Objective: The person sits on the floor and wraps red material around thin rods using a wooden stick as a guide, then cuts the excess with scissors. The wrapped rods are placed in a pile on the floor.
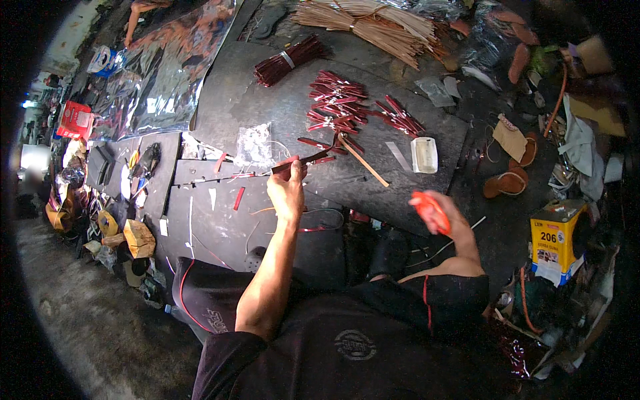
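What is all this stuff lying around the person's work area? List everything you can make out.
dark work board: one, black, centre
loose strips: many, dark red, on board
tied strip bundle: one, dark red, board's top
tan stick bundle: one, top centre
small plastic box: one, clear, board's right
carton: one, yellow, right
sandals: a few, brown, right
foil sheet: one, shiny, upper left
left hand: holds dark red strip
right hand: grips orange tool
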